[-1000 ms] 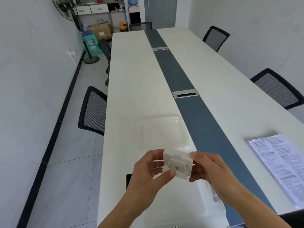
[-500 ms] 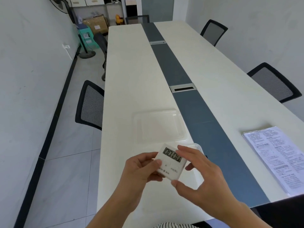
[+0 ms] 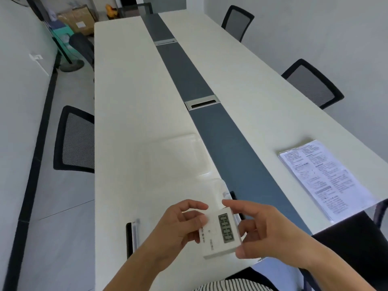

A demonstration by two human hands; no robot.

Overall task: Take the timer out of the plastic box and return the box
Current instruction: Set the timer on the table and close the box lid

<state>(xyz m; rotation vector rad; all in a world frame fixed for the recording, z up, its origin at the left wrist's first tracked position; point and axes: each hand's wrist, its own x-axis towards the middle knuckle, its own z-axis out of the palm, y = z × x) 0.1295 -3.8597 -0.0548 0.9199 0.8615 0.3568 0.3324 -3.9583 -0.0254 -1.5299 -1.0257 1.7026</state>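
Note:
A small white timer (image 3: 218,236) with a grey digit display is held over the near table edge, turned on its side with the display facing up. My left hand (image 3: 180,225) grips its left side with thumb on the face. My right hand (image 3: 260,234) pinches its right edge between forefinger and thumb. The clear plastic box (image 3: 216,190) lies open on the table under and behind my hands, mostly hidden by them. Its clear lid (image 3: 178,156) lies flat just beyond.
A long white table (image 3: 130,101) has a dark centre strip with a metal cable slot (image 3: 201,102). A sleeve of printed sheets (image 3: 323,175) lies at the right. Black mesh chairs (image 3: 73,139) stand along both sides. Boxes and a fan base sit at the far left.
The timer was flipped from its back side to its display side, then rotated a quarter turn. Both hands dropped lower and nearer to me.

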